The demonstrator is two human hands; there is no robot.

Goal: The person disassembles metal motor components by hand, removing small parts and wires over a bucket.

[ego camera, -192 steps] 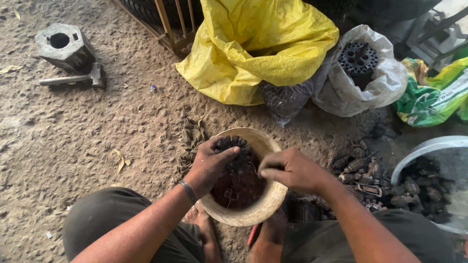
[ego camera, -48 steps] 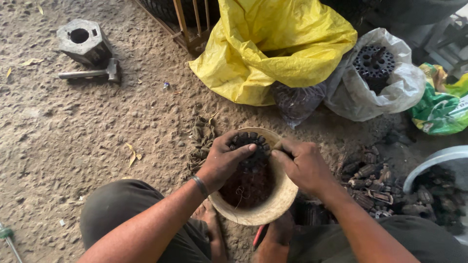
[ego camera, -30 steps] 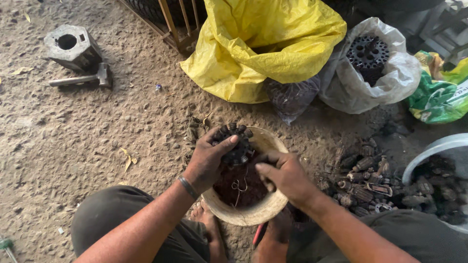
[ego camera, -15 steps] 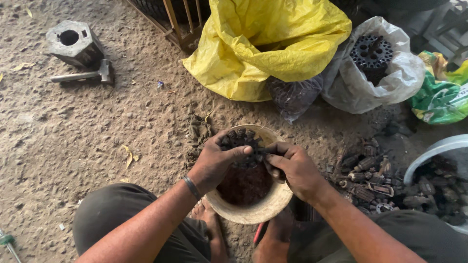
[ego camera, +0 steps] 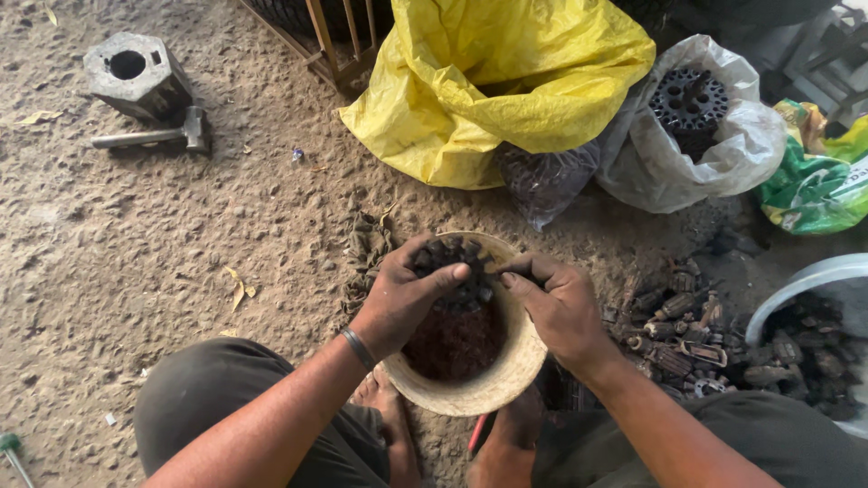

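I squat over a tan round bowl [ego camera: 506, 380] with dark reddish liquid in its bottom. My left hand [ego camera: 398, 294] grips a black toothed metal part [ego camera: 448, 267] over the bowl's far rim, thumb across its front. My right hand [ego camera: 556, 303] meets it from the right, fingertips pinched on the same part's right edge. A dark band circles my left wrist. My bare feet show under the bowl.
A yellow sack [ego camera: 506, 81] and a white bag holding a black perforated disc [ego camera: 692, 99] lie ahead. A heap of greasy small parts [ego camera: 674, 339] and a pale basin [ego camera: 814, 289] sit to the right. A metal block [ego camera: 136, 72] and a hammer [ego camera: 149, 137] rest far left on sandy ground.
Both hands stay on the toothed part over the bowl. My right fingers have shifted along its right edge, and the part sits slightly higher over the far rim.
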